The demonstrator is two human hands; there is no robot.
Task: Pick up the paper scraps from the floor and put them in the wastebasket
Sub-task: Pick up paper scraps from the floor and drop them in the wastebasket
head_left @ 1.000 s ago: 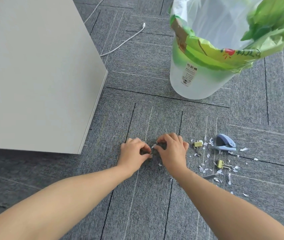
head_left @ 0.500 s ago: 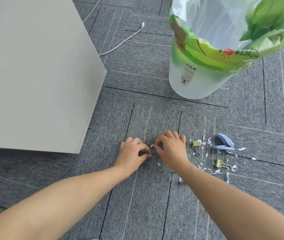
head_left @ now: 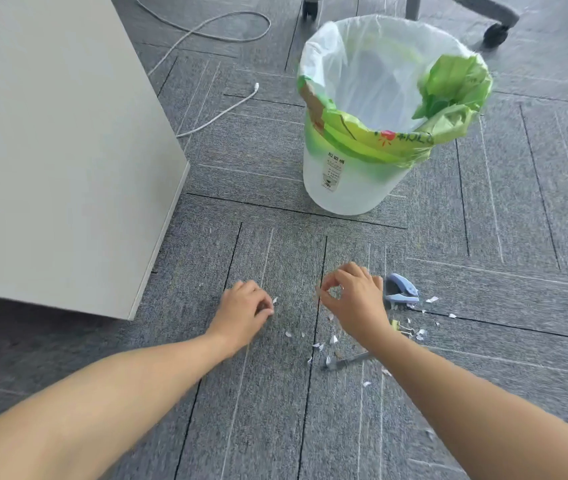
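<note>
Both hands have drawn apart since half a second ago, when their fingertips nearly met over one spot on the carpet, and the view has tilted up so that the whole wastebasket now shows. From the head camera, the left hand sits low on the grey carpet with its fingers curled in, and a white scrap pokes out at the fingertips, pinched there. Just to its right, with a gap of bare carpet between them, the right hand has thumb and forefinger pressed tip to tip in a small ring, the other fingers loosely bent; whether anything is caught in that pinch is too small to tell. More paper scraps lie scattered on the carpet near and to the right of the right wrist, among a blue stapler-like tool just beside the right hand's knuckles, a yellow binder clip and a slim grey pen-like thing. Farther off, beyond the hands and slightly right, stands the translucent white wastebasket, upright, lined with a clear bag; a green printed bag is draped over its near and right rim and crumpled inside the right wall. A pale cabinet fills the left, a white cable trails on the far carpet, and chair casters show at the far edge.
</note>
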